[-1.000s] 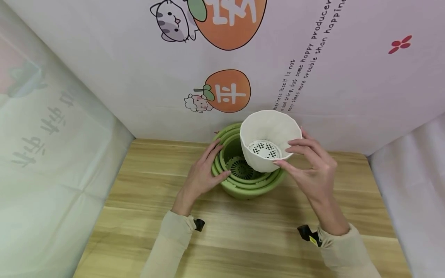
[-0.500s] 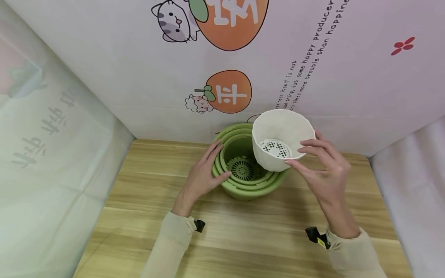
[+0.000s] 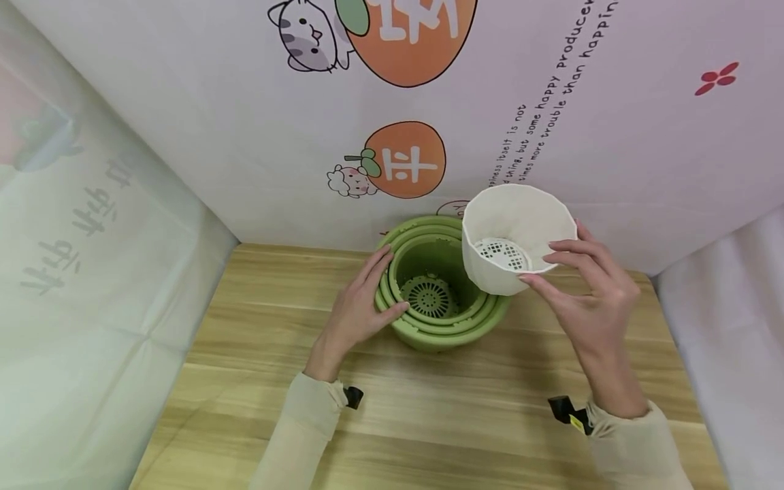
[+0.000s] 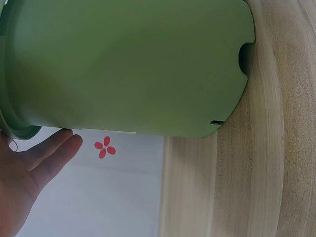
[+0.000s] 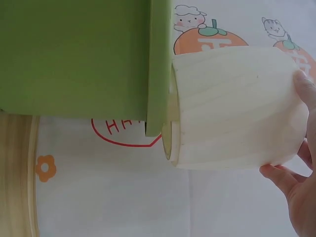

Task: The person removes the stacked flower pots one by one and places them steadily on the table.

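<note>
Several green flower pots (image 3: 436,340), nested one inside another, stand upright against the back wall. My left hand (image 3: 355,306) holds their left rims, thumb and fingertips at the edge. In the left wrist view, two fingers of that hand (image 4: 34,173) lie below the rim, by the outer wall of a green pot (image 4: 128,64). My right hand (image 3: 594,292) pinches the rim of a white flower pot (image 3: 520,218) with a perforated bottom. This pot is tilted and held above the stack's right side. In the right wrist view, its base hangs beside the green rim (image 5: 159,74).
Under the stack is a wood-grain table (image 3: 441,422). A white printed cloth (image 3: 294,156) rises right behind it, and further cloth walls stand at left and right. Small black cameras (image 3: 569,412) sit at both wrists.
My right hand has moved the white pot to the right and slightly up, uncovering more of the innermost green pot's slotted bottom. The left hand has stayed on the green rims.
</note>
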Motion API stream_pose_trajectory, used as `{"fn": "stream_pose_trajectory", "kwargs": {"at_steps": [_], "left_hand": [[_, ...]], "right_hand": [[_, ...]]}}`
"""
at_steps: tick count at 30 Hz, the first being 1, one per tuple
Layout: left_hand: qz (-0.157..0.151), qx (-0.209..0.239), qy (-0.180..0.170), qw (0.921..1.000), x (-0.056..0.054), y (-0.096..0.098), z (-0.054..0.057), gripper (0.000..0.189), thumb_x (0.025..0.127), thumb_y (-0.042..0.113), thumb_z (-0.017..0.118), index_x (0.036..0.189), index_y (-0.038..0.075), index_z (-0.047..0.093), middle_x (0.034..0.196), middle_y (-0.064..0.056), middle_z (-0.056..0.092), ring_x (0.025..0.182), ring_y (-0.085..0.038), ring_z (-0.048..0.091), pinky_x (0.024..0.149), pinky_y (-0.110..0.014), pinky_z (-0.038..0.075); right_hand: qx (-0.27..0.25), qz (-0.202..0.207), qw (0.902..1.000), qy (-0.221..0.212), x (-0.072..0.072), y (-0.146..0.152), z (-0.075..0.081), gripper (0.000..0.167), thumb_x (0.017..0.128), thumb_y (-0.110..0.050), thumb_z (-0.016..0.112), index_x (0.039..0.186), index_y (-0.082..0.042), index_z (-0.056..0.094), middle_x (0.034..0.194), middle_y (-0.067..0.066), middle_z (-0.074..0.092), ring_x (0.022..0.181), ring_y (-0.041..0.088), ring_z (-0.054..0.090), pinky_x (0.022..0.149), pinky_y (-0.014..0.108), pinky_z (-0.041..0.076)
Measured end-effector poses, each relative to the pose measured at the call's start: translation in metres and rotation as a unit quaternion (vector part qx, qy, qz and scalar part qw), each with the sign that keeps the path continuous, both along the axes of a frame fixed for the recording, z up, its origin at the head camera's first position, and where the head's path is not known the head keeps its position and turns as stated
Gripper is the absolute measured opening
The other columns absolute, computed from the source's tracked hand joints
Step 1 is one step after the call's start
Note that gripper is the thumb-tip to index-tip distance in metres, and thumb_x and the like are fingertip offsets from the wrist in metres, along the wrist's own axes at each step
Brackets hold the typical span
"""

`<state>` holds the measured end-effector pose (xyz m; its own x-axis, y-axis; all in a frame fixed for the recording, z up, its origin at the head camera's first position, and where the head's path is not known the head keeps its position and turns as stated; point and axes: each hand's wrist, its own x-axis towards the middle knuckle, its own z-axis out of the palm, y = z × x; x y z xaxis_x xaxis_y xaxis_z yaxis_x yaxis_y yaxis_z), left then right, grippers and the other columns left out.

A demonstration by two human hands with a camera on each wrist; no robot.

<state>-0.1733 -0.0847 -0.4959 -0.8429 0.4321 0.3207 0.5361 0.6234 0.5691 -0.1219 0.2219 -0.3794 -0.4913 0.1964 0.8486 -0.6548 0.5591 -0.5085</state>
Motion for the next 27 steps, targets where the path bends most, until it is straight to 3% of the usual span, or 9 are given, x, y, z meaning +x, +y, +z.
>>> {"fn": "stream_pose_trajectory", "kwargs": {"at_steps": [4,8,14,23,27], "left_hand": [[-0.001,-0.001,0.005,1.0,0.0,0.001,0.0,0.091,0.088,0.058,0.063,0.158,0.013,0.027,0.165,0.005,0.016,0.123,-0.029,0.055,0.054,-0.027,0.045],[0.001,-0.005,0.009,0.9999,0.0,0.001,0.0,0.091,0.088,0.062,0.059,0.158,0.013,0.027,0.165,0.005,0.017,0.131,-0.029,0.049,0.063,-0.031,0.051],[0.006,-0.006,0.003,1.0,-0.001,0.0,-0.002,0.092,0.086,0.051,0.069,0.158,0.013,0.026,0.165,0.007,0.015,0.134,-0.029,0.047,0.065,-0.031,0.051],[0.005,-0.008,0.0,1.0,-0.002,0.0,0.0,0.091,0.087,0.057,0.064,0.158,0.014,0.026,0.165,0.006,0.016,0.121,-0.029,0.056,0.052,-0.024,0.043],[0.001,-0.002,0.003,1.0,-0.002,0.001,0.0,0.091,0.086,0.054,0.065,0.158,0.013,0.026,0.165,0.004,0.017,0.119,-0.03,0.057,0.05,-0.024,0.041]], "right_hand": [[-0.001,-0.008,1.0,0.0,0.0,0.003,0.001,0.065,0.073,-0.049,0.084,0.072,0.014,0.069,0.083,0.033,0.066,0.103,0.048,0.065,0.103,0.051,0.045],[-0.007,-0.01,0.9999,0.006,-0.003,0.011,-0.003,0.061,0.071,-0.045,0.086,0.073,0.014,0.07,0.082,0.032,0.066,0.098,0.033,0.069,0.103,0.052,0.044],[-0.013,-0.012,0.9998,0.005,-0.01,0.027,-0.014,0.047,0.065,-0.03,0.094,0.074,0.011,0.072,0.084,0.026,0.069,0.093,0.019,0.069,0.104,0.052,0.044],[-0.011,-0.024,0.9996,-0.008,-0.013,0.038,-0.016,0.041,0.063,-0.024,0.095,0.076,0.009,0.074,0.085,0.023,0.07,0.099,0.033,0.069,0.104,0.05,0.044],[-0.032,-0.024,0.9989,-0.024,-0.01,0.043,-0.017,0.038,0.061,-0.014,0.096,0.077,0.012,0.073,0.088,0.022,0.07,0.1,0.027,0.068,0.106,0.049,0.043]]}}
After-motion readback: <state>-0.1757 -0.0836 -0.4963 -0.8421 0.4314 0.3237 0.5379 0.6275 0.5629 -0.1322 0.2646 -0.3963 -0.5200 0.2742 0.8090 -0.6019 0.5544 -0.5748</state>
